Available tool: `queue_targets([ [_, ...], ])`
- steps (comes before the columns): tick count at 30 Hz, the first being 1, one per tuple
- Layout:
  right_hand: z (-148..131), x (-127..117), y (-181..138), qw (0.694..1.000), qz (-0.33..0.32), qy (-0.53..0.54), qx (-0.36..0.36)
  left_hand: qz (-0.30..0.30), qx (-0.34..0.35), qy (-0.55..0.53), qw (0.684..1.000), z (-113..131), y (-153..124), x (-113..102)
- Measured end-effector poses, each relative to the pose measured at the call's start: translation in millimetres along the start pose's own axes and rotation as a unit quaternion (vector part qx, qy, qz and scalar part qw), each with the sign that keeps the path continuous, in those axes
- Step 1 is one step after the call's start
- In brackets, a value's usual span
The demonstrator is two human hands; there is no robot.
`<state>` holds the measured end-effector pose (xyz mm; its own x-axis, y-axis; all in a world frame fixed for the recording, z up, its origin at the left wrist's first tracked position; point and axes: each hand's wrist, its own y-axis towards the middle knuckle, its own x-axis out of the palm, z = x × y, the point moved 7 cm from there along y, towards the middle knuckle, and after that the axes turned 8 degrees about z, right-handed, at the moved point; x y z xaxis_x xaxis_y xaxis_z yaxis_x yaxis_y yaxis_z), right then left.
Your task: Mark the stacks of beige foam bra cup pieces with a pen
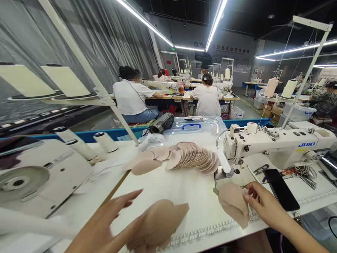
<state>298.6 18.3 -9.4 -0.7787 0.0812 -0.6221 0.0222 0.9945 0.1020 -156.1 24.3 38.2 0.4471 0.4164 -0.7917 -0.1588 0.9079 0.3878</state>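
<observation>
My right hand (pixel 265 203) pinches the right edge of a beige fabric piece (pixel 233 200), rounded like a cup, lying beside the sewing machine's needle area. To the left, my left hand (pixel 107 219) is open, fingers stretched and slightly blurred. Its thumb reaches over another stack of beige fabric pieces (pixel 163 221) near the table's front edge; whether it touches them I cannot tell. Behind both hands, a fanned row of oval beige pieces (pixel 193 158) spreads over the white table. The white sewing machine (pixel 273 144) stands to the right.
A black phone (pixel 281 189), scissors (pixel 288 171) and small tools lie right of my right hand. A printed ruler (pixel 202 232) runs along the front edge. Thread cones (pixel 105 141) and a second machine (pixel 44 175) stand left. Behind is a clear plastic box (pixel 195 123); co-workers sit farther off.
</observation>
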Motion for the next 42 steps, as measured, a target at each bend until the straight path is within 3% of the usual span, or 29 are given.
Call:
queue_targets([
  [2,1.3,-3.0,-0.1,1.000,0.014,-0.011,-0.016,-0.059,0.083,-0.006,0.995,44.0,10.0,7.3],
  [3,1.5,-3.7,-0.9,0.999,0.017,-0.016,-0.026,-0.051,0.111,-0.007,0.992,61.8,13.8,9.2],
  [6,-10.2,-7.0,-8.2,0.995,0.041,-0.030,-0.088,-0.083,0.186,0.021,0.979,91.1,14.7,26.1],
  [8,-31.1,-6.1,-17.0,0.987,0.049,-0.026,-0.150,-0.103,0.191,0.037,0.975,83.8,10.4,31.8],
  [10,-59.4,4.5,-26.6,0.977,0.020,-0.006,-0.213,-0.118,0.156,0.045,0.980,60.6,3.2,30.2],
  [14,-115.6,58.8,-34.3,0.950,-0.099,-0.007,-0.297,-0.177,0.086,0.037,0.980,14.1,-26.0,32.0],
  [16,-132.9,97.2,-27.1,0.940,-0.163,-0.029,-0.297,-0.179,0.074,0.031,0.981,5.8,-41.9,40.1],
  [19,-144.1,146.1,-4.3,0.949,-0.205,-0.018,-0.238,-0.112,0.080,0.039,0.990,10.2,-57.2,54.1],
  [23,-143.3,171.3,17.0,0.966,-0.200,0.013,-0.165,-0.034,0.057,0.072,0.995,13.7,-62.7,67.1],
  [26,-133.0,162.5,13.7,0.969,-0.219,0.064,-0.099,-0.015,0.092,0.045,0.995,13.8,-58.7,68.7],
  [31,-107.2,128.0,-1.5,0.959,-0.217,0.182,0.002,-0.020,0.146,0.043,0.988,12.5,-49.0,70.6],
  [34,-90.5,111.7,-8.3,0.943,-0.193,0.265,0.060,-0.012,0.131,0.082,0.988,20.2,-46.2,68.8],
  [39,-77.7,83.1,-20.1,0.873,-0.179,0.436,0.123,0.037,0.065,0.083,0.994,45.7,-43.6,45.1],
  [42,-64.5,50.2,-16.7,0.902,-0.144,0.396,0.093,0.059,0.056,-0.026,0.996,64.2,-48.9,34.2],
])
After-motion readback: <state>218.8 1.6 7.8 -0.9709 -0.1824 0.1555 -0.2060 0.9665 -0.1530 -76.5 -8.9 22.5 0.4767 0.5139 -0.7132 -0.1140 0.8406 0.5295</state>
